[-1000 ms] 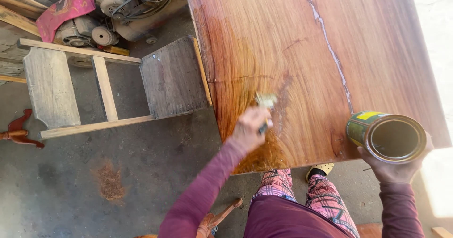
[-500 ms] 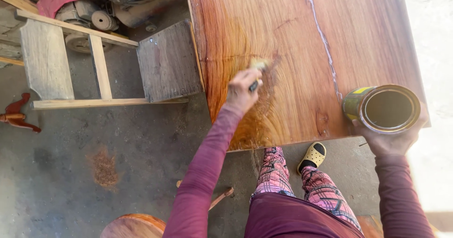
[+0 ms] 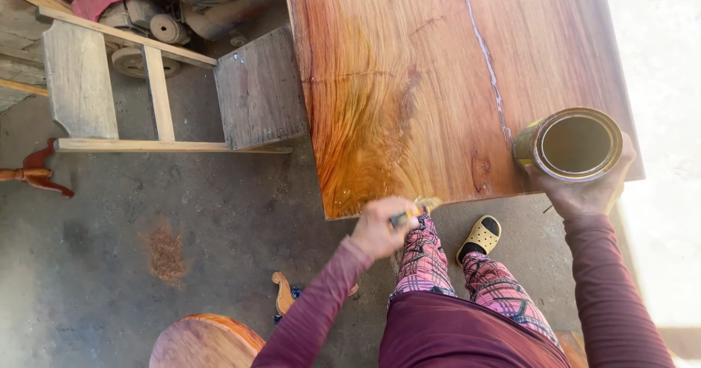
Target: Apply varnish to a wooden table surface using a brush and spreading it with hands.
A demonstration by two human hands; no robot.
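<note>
The left hand [image 3: 380, 229] was closed tightly around the handle of a small paintbrush with pale bristles [image 3: 415, 212], and the bristles touched the near edge of the large reddish-brown wooden slab [image 3: 438, 69]. The part of the slab just above the brush looked wet and glossy, with a strong orange grain, while the far right part looked more dull. A thin pale crack line [image 3: 485, 69] ran along the slab from the top toward the near edge.

The right hand [image 3: 584, 193] was curled under a round metal can with a yellowish outside and a dark open mouth [image 3: 573, 145]. It held the can from below at the near right corner of the slab.

Both arms wore dark maroon sleeves. Under the slab edge were pink plaid trousers [image 3: 438, 258] and one yellow perforated sandal [image 3: 480, 238] on the grey concrete floor [image 3: 146, 215]. To the left of the slab stood a rough frame of grey wooden boards [image 3: 153, 90]. Near the left forearm, at the bottom, a round reddish wooden piece [image 3: 204, 342] was partly visible.
</note>
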